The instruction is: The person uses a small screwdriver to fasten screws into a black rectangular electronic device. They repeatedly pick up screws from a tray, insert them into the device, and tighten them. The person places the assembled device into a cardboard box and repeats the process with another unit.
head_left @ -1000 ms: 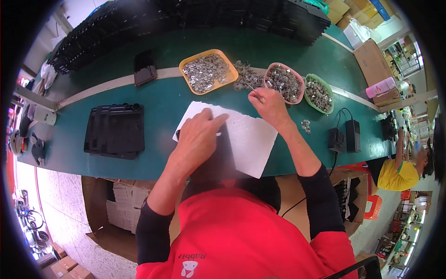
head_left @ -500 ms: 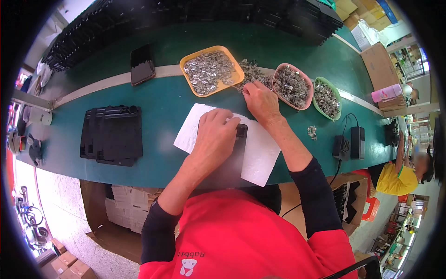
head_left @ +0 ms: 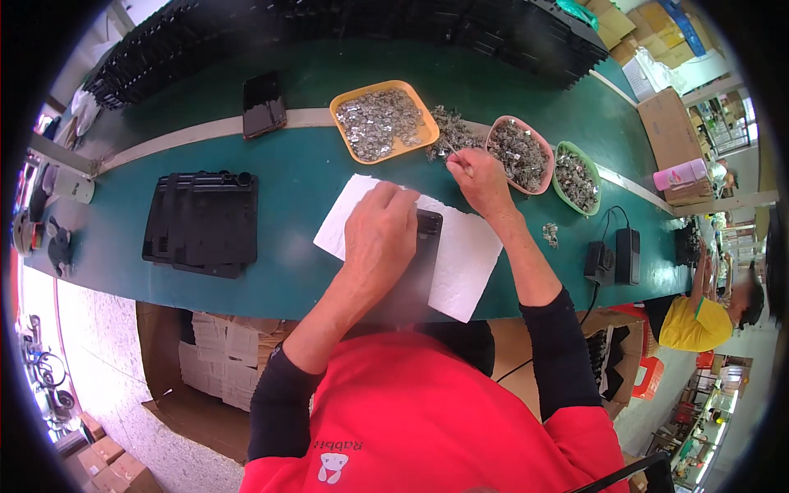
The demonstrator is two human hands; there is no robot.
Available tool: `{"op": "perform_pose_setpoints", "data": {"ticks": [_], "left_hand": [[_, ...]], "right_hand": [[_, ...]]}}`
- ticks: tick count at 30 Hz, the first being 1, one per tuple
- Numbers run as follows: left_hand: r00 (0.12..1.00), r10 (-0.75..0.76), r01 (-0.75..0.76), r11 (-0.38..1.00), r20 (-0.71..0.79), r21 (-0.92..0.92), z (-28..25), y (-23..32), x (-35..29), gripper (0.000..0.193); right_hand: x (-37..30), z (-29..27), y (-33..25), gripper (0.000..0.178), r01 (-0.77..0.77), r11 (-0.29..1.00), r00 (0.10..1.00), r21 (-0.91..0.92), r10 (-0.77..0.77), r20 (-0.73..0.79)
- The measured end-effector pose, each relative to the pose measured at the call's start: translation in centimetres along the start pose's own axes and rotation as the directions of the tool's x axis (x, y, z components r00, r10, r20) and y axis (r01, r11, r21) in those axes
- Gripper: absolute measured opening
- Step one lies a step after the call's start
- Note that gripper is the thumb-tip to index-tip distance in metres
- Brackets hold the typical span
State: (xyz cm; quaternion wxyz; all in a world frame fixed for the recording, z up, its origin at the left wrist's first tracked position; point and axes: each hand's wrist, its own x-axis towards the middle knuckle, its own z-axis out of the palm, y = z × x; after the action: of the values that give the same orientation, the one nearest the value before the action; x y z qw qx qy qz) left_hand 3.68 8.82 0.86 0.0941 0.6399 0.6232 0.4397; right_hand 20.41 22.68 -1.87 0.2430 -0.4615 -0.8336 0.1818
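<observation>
Black, flat, smooth-faced panel (head_left: 428, 224) lay on the white rectangular foam sheet (head_left: 467, 267), partly under the left hand (head_left: 380, 228); its fingers curled at the panel, but I could not tell how firmly they gripped. Beyond the sheet's far edge, the right hand (head_left: 483, 179) pinched a thin metallic tool (head_left: 450, 149) between closed fingertips, beside a loose heap of small silvery metal pieces (head_left: 446, 130).

The green tabletop (head_left: 289, 238) has a white sheet (head_left: 467, 267) under the left fingers (head_left: 399, 204), black plates (head_left: 205, 220) left of them, a yellow tray (head_left: 403, 147) past them, and a pink bowl (head_left: 532, 191) by the right fingers (head_left: 468, 164).
</observation>
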Motion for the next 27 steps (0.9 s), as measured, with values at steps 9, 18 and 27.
{"op": "perform_pose_setpoints", "data": {"ticks": [9, 18, 27], "left_hand": [[0.998, -0.047, 0.053, 0.989, 0.047, -0.141, 0.5, -0.3, -0.8, 0.013], [0.959, -0.266, 0.279, 0.806, 0.101, -0.523, 0.7, 0.8, -0.4, 0.018], [0.974, -0.225, 0.171, 0.741, -0.001, -0.649, 1.0, 0.8, -2.0, 0.013]], "right_hand": [[-0.6, 1.7, 0.5, 0.017, 0.054, 0.994, 0.995, 0.100, -0.046, -0.084], [-4.4, -2.0, -5.1, 0.014, -0.572, 0.181, 0.820, 0.800, 0.104, 0.563], [-6.0, -1.6, -5.8, 0.009, -0.606, -0.106, 0.788, 0.788, 0.049, 0.613]]}}
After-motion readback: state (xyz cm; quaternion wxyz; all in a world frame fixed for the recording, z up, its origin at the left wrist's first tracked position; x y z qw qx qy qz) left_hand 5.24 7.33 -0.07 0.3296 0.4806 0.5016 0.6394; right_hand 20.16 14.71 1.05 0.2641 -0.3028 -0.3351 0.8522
